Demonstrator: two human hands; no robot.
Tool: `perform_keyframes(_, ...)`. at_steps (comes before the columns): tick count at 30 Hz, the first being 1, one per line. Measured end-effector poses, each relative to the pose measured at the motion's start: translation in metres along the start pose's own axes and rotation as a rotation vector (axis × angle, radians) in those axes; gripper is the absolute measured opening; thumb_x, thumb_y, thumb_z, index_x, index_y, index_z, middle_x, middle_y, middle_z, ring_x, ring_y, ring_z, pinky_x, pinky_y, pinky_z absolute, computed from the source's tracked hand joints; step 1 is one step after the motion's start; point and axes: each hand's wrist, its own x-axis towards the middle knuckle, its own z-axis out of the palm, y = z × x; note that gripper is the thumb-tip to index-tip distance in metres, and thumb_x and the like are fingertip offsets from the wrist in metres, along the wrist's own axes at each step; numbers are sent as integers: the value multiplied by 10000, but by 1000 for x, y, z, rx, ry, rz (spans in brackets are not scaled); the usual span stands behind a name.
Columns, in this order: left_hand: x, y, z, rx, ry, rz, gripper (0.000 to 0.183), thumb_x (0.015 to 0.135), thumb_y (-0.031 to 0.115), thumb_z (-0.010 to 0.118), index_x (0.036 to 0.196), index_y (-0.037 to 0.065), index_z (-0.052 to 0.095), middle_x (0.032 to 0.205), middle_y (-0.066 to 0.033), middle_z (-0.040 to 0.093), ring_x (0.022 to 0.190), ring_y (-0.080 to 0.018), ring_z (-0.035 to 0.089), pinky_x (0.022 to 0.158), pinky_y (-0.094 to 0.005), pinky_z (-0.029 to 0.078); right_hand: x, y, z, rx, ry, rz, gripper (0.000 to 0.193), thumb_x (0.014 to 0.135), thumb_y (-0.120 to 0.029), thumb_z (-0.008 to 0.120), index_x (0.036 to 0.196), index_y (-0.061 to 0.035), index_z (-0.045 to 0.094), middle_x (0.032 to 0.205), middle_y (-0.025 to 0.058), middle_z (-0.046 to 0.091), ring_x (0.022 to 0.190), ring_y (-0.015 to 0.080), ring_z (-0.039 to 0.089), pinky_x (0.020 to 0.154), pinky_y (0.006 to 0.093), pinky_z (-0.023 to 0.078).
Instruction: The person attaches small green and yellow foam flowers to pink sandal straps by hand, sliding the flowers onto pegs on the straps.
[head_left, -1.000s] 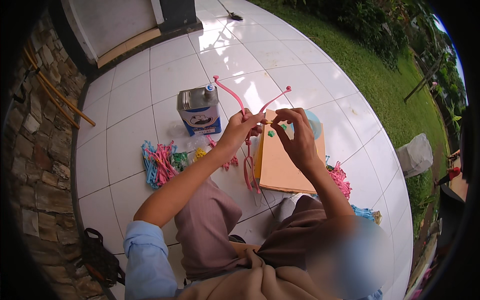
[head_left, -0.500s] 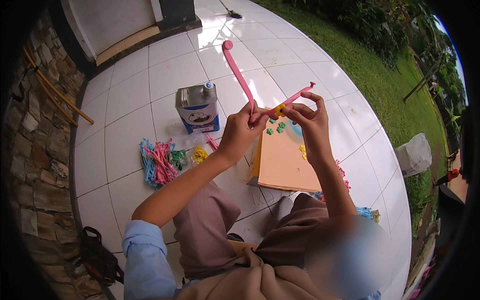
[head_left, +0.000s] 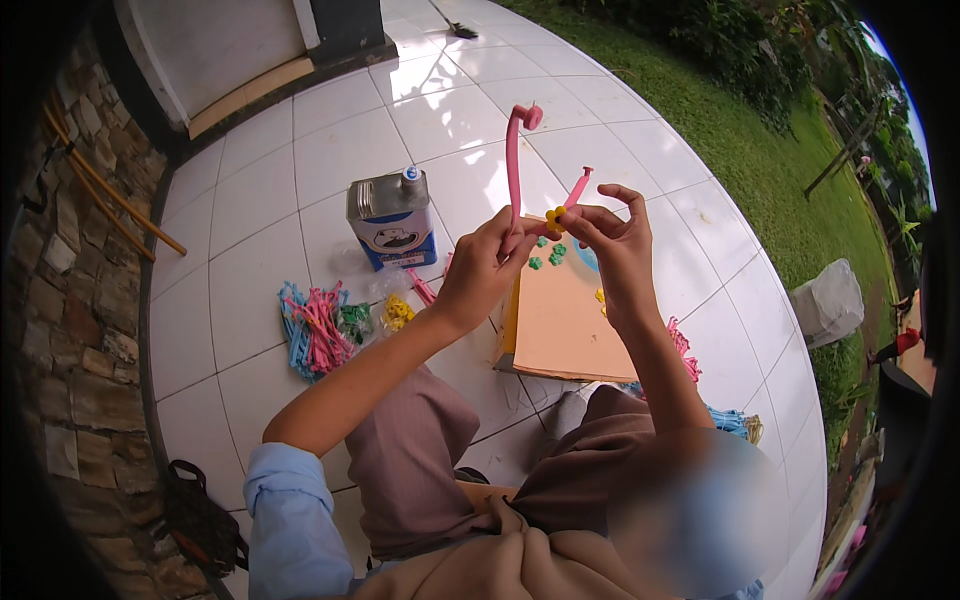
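My left hand (head_left: 478,270) is closed on a long pink plastic strap (head_left: 513,165), with one length rising upward to a bent, round end. Beyond the fingers, the strap's other part slants up right to a small flat tip. At its middle sits a yellow flower piece (head_left: 556,219) with a dark centre, pinched between thumb and fingers of my right hand (head_left: 618,255); the outer fingers are spread. Both hands are above a box with a tan cardboard top (head_left: 565,325). On that top lie green flower pieces (head_left: 536,263) and, partly behind my right wrist, yellow ones.
Left of the box stands a rectangular metal can (head_left: 392,225) with a white cap. Near it lie blue and pink straps (head_left: 322,330), green pieces (head_left: 354,320) and a bag of yellow pieces (head_left: 398,313). More blue straps (head_left: 732,423) lie right. A stone wall (head_left: 95,350) borders the left.
The strap's rounded end has swung to the right and curled over. Its other tip has turned more upright and shifted left. The yellow flower now faces me more, still in my right fingers.
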Motion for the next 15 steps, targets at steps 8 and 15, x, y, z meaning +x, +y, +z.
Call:
perform_keyframes(8, -2, 0, -1, 27, -40, -46, 190, 865, 9, 520, 768, 17, 357, 843, -103, 630, 695, -181, 601, 600, -278, 454, -1, 7, 2, 6, 13, -67, 483, 759, -81, 701, 1104, -43, 364, 836, 78, 629, 775, 138, 590, 707, 250, 426)
perform_keyframes(15, -5, -4, -4, 151, -28, -7, 233, 866, 26, 540, 719, 25, 359, 745, -83, 603, 574, -102, 425, 549, -238, 408, -1, 12, 6, -316, 66, -219, 509, 746, -66, 684, 1148, -45, 372, 1165, 116, 488, 1059, 186, 432, 809, 308, 381)
